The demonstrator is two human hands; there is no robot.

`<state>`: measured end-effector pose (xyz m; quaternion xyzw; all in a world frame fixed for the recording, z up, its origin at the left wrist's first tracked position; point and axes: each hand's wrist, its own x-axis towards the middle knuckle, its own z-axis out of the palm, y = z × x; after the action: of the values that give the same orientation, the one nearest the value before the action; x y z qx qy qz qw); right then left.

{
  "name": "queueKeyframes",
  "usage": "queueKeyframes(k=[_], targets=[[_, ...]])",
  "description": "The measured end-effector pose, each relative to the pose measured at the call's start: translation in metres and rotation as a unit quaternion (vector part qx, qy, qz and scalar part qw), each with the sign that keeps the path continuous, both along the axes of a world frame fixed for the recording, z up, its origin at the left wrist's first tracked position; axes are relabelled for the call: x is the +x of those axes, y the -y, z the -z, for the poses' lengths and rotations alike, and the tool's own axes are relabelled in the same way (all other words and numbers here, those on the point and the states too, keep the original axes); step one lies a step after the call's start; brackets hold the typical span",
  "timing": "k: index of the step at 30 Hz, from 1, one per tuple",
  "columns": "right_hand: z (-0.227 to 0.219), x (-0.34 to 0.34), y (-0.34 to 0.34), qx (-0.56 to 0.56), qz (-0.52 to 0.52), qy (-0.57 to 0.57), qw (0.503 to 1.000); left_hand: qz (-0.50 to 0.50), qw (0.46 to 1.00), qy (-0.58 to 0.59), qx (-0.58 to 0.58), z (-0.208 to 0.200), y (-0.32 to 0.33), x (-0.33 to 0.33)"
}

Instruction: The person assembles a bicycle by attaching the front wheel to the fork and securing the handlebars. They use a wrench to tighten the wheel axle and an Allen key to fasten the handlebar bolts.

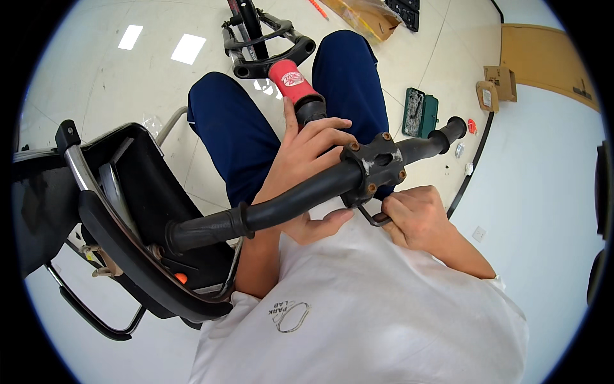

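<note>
A black bicycle handlebar crosses in front of my body, its four-cornered clamp fitted with rusty bolts. My left hand cradles the bar from behind beside the clamp, fingers spread above it and thumb below; the palm is hidden. Closed around a bent dark hex key, my right hand is just below the clamp. The key's tip is hidden under the clamp. Beyond my left fingers, the red head tube lies between my knees and leads to a black fork.
To my left stands a black chair with metal-framed armrests. On the tiled floor lie a green tool case, a cardboard box and a black case. A white wall and wooden door are at the right.
</note>
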<state>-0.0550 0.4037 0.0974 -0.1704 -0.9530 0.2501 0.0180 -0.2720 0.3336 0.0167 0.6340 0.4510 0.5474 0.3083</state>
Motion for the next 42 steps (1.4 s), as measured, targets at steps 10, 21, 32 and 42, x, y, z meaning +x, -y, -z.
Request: queueKeyframes(k=[10, 21, 32, 42], targets=[[-0.015, -0.001, 0.017, -0.047, 0.051, 0.073, 0.995, -0.041, 0.999, 0.011, 0.032, 0.006, -0.001, 0.009], [-0.006, -0.007, 0.036, -0.405, 0.136, 0.06, 0.902, -0.047, 0.999, 0.016, 0.02, 0.007, 0.0, 0.013], [-0.007, -0.009, 0.022, -0.282, 0.072, 0.093, 0.952, -0.059, 0.997, 0.044, -0.008, 0.007, 0.009, 0.019], [-0.064, -0.028, -0.031, -0.04, -0.09, 0.204, 0.974, -0.088, 0.995, 0.045, 0.002, 0.0, 0.011, 0.021]])
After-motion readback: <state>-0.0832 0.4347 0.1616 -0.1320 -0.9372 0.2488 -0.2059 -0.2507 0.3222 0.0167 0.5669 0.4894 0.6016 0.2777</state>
